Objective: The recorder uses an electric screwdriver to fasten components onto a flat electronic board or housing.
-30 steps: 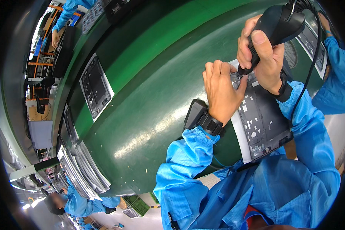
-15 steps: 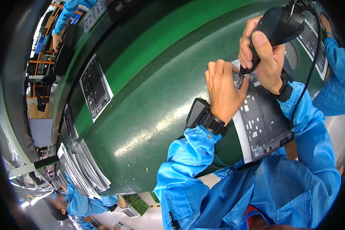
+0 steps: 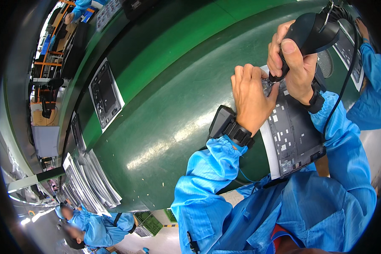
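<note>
Two hands work at the top corner of a dark panel, a black power tool in one of them
The right hand (image 3: 298,78) wraps round the power tool (image 3: 311,31), its tip down at the corner of the panel (image 3: 298,135), which lies on a white sheet (image 3: 270,148) at the near edge of the green table (image 3: 190,135); the left hand (image 3: 252,99) bends over that same corner, thumb close to the tip, though I can't tell whether its fingers pinch anything; a black cord (image 3: 348,84) runs past the right sleeve
</note>
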`<state>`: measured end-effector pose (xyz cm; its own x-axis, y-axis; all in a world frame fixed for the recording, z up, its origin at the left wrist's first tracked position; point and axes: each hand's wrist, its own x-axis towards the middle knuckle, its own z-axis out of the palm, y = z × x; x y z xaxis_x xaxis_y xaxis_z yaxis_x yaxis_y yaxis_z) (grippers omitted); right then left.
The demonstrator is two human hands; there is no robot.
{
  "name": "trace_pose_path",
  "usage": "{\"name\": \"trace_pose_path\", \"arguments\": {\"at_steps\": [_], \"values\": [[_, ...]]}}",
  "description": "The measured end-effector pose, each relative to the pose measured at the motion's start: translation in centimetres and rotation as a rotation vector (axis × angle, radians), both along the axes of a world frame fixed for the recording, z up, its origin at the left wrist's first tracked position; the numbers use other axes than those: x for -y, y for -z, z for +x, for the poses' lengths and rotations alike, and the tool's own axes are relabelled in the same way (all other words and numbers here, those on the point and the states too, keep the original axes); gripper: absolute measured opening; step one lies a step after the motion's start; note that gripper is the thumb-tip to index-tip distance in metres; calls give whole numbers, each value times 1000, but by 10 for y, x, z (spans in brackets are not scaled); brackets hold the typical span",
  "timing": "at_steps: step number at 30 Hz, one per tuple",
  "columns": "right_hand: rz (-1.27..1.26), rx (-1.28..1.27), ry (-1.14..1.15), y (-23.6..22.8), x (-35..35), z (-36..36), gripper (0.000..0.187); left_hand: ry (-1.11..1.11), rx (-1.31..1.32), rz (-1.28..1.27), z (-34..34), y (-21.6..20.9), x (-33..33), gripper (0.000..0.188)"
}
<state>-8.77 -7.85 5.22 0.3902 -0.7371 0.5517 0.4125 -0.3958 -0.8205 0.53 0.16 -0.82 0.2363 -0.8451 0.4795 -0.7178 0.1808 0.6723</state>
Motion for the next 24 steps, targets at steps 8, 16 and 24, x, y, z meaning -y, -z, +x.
{"name": "trace_pose_path", "arguments": {"at_steps": [8, 16, 24], "values": [[-7, -14, -27, 1, -1, -1, 27, 11, -30, 27, -2, -1, 0, 32], [-16, -5, -30, 2, -2, -2, 27, 8, -21, 29, -3, -2, -2, 32], [7, 11, -21, 2, -2, 0, 27, -1, -3, -14, -1, 0, 0, 35]]}}
